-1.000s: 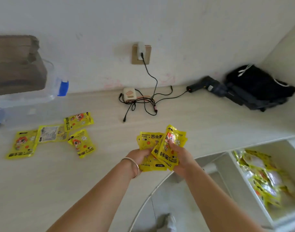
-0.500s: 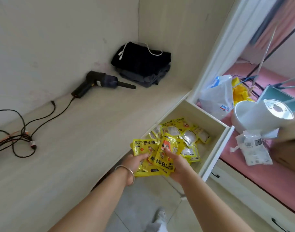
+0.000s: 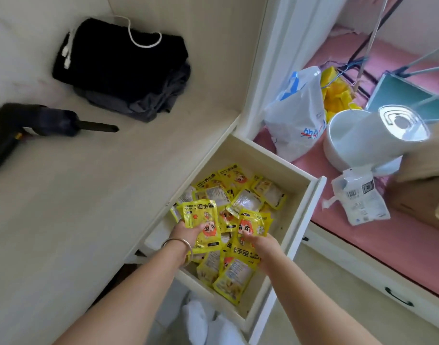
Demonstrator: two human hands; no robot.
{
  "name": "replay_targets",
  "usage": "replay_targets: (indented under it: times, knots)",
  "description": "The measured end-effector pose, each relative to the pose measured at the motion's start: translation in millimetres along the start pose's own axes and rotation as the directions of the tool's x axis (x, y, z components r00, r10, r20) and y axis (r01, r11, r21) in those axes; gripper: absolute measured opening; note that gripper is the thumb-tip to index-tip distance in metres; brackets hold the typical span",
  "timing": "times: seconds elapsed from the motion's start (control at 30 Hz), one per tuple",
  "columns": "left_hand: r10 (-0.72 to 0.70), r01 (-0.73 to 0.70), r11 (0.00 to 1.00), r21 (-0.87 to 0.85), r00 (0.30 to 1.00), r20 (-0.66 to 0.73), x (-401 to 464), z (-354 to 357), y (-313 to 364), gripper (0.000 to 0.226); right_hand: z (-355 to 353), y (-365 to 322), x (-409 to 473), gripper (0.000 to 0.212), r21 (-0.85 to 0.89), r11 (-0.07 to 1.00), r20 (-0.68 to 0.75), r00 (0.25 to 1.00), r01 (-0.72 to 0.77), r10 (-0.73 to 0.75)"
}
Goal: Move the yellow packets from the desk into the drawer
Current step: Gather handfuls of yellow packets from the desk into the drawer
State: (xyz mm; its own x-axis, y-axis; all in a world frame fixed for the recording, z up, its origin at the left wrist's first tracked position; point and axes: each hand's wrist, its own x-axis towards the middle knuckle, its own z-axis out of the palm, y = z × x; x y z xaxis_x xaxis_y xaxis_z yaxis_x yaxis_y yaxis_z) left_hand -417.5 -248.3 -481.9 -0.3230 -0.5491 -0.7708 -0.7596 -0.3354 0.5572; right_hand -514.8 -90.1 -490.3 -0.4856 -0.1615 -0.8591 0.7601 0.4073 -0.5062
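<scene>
Both hands are over the open white drawer (image 3: 310, 207), which holds several yellow packets (image 3: 240, 195). My left hand (image 3: 186, 232), with a bangle on the wrist, grips a yellow packet (image 3: 201, 220) showing a cartoon face. My right hand (image 3: 262, 241) grips another small bunch of yellow packets (image 3: 250, 235). More packets lie loose below the hands at the drawer's near end (image 3: 232, 280). The desk (image 3: 76, 195) stretches to the left; no packets show on the part in view.
On the desk lie a black handheld tool (image 3: 36, 125) and a folded black garment with a white cord (image 3: 121, 68). Right of the drawer, on a pink surface, stand a white plastic bag (image 3: 298, 115), a white appliance (image 3: 362, 140) and a small labelled pouch (image 3: 360, 200).
The view swung right from the desk to the drawer. Both hands carried the packets from above the desk to over the drawer and separated, each now holding its own share.
</scene>
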Motion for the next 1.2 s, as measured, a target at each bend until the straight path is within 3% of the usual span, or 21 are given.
replay_targets:
  times: [0.3,0.43,0.57,0.67,0.83,0.93,1.03,1.1,1.2]
  knots:
    - [-0.102,0.106,0.982,0.159,0.994,-0.027,71,24,5,0.083,2,4,63,0.089,0.026,0.997,-0.115,0.991,-0.071,0.074]
    - [-0.092,0.093,0.971,0.218,0.996,-0.016,82,26,0,0.088,16,11,71,0.102,0.008,0.997,-0.137,0.988,-0.072,0.073]
    - [-0.061,0.072,0.948,0.31,0.997,-0.044,86,25,4,0.09,26,8,71,0.094,-0.16,0.986,-0.214,0.977,-0.05,0.015]
    - [-0.063,0.074,0.947,0.314,0.997,-0.047,78,19,3,0.084,28,6,63,0.076,-0.366,0.93,-0.291,0.952,-0.022,-0.092]
    - [0.026,0.009,0.915,0.403,0.996,-0.083,41,5,5,0.077,28,-3,34,0.061,-0.56,0.828,-0.347,0.9,0.028,-0.265]
    - [0.075,-0.044,0.945,0.324,0.994,-0.084,11,-7,7,0.048,40,-13,4,0.05,-0.628,0.769,-0.246,0.908,0.118,-0.34]
    - [0.107,-0.101,0.992,0.07,0.991,-0.085,-21,-23,6,0.006,65,-17,-31,0.046,-0.597,0.761,-0.088,0.923,0.252,-0.375]
    - [0.125,-0.136,0.986,-0.095,0.986,-0.109,-42,-40,4,0.008,83,-19,-56,0.042,-0.573,0.749,0.029,0.921,0.333,-0.388]
    - [0.162,-0.206,0.958,-0.2,0.963,-0.218,-75,-76,-4,0.013,115,-22,-93,0.035,-0.596,0.671,0.207,0.892,0.441,-0.402]
